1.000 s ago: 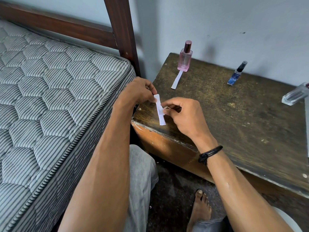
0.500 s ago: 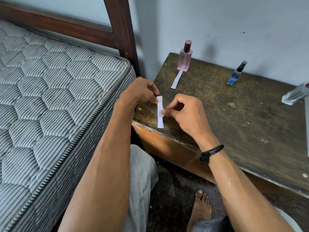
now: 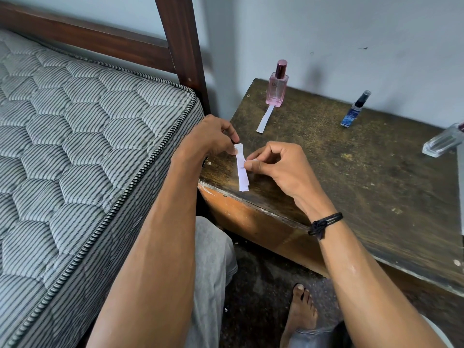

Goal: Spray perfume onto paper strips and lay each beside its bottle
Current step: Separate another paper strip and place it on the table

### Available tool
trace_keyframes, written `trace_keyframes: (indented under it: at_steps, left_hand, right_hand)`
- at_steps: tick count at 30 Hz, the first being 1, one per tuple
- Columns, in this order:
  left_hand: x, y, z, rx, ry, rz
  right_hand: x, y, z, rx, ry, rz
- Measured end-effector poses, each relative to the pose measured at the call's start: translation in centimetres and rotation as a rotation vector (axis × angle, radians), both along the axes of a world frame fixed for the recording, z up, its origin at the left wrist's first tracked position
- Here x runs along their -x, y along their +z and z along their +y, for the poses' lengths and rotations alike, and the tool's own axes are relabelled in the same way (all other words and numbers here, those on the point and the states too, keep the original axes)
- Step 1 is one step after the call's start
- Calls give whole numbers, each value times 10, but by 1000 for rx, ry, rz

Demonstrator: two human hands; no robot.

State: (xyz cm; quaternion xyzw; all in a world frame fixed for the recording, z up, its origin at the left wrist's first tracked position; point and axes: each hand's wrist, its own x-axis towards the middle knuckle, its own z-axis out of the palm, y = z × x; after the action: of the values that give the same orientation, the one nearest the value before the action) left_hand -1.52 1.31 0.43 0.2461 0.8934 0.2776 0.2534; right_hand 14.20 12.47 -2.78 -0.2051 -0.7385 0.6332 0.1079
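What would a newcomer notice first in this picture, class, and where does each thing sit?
The left hand pinches the top of the white paper strips and the right hand pinches their middle, over the near left corner of the worn wooden table. Behind them a pink perfume bottle stands with a single strip lying at its base. A small blue bottle stands further right.

1. Dark, scuffed, matt wooden bench (image 3: 351, 172), rough and worn.
2. Glossy pink glass perfume bottle (image 3: 277, 90), shiny metallic cap.
3. Thin white matt paper strips (image 3: 242, 172).
4. Quilted grey striped cloth mattress (image 3: 75, 134).
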Motion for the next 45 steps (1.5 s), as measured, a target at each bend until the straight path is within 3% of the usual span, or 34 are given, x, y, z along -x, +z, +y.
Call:
trace_keyframes:
  at_steps: [11, 29, 33, 38, 45]
  left_hand:
    - [2, -4, 1, -4, 12, -5]
    - [0, -1, 1, -1, 1, -9]
    - [0, -1, 1, 6, 3, -9]
    - [-1, 0, 1, -6, 4, -7]
    - [-2, 3, 0, 1, 2, -5]
  right_hand:
    - [1, -1, 7, 162, -114, 5]
    - [-2, 1, 12, 288, -64, -74]
    - [-1, 3, 8, 116, -43, -86]
    - [-4, 9, 12, -233, 288, -172]
    - [-4, 5, 17, -278, 388, -188]
